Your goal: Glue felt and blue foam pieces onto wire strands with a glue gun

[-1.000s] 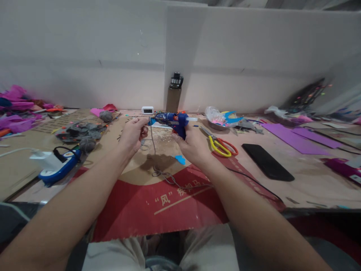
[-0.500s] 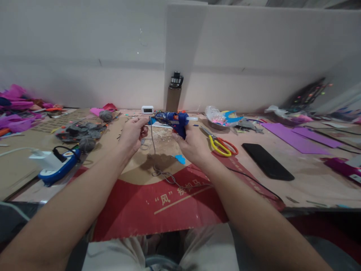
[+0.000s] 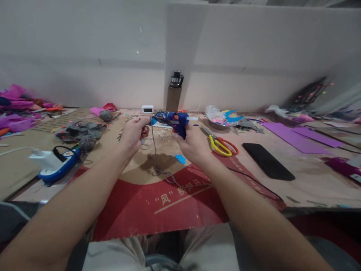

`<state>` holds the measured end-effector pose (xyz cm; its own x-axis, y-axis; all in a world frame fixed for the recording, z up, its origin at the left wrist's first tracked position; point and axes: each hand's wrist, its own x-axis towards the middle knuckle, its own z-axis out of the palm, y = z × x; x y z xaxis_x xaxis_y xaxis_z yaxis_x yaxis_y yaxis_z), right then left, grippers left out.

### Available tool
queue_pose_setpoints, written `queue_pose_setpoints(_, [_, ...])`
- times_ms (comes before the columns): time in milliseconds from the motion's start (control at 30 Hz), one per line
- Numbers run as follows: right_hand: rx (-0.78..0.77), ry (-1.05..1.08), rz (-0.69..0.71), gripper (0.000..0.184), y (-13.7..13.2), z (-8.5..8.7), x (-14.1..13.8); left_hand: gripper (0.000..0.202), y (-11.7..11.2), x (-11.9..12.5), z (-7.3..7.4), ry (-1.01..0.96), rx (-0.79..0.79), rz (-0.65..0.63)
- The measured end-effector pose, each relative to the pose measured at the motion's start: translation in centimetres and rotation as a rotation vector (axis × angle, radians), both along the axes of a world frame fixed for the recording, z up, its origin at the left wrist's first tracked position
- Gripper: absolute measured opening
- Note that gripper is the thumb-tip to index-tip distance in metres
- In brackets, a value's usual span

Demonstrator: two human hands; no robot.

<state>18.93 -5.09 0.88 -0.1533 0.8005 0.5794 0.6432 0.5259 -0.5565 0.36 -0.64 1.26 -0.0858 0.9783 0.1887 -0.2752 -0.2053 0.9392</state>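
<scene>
My left fingers (image 3: pixel 143 121) are pinched on the upper end of a grey cord (image 3: pixel 153 135), and my right fingers (image 3: pixel 179 139) are wrapped round a blue glue gun (image 3: pixel 173 119). The gun lies crosswise, front end pointing left just beside the pinch; contact with the cord cannot be confirmed. Below, the cord hangs to loose coils on red-printed cardboard (image 3: pixel 135 210), scissors (image 3: pixel 220 146) resting to the right.
</scene>
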Motion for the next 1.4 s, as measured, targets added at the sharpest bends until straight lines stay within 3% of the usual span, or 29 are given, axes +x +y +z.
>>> queue_pose_setpoints(1000, [0.027, 0.008, 0.004, 0.022, 0.29, -0.38, 0.20, 0.019, 0.20, -0.37, 0.21, -0.041, 0.025, 0.033])
queue_pose_setpoints(1400, [0.023, -0.010, -0.008, 0.022, 0.23, -0.33, 0.05, 0.022, -0.09, -0.08, 0.11, -0.003, 0.033, -0.009])
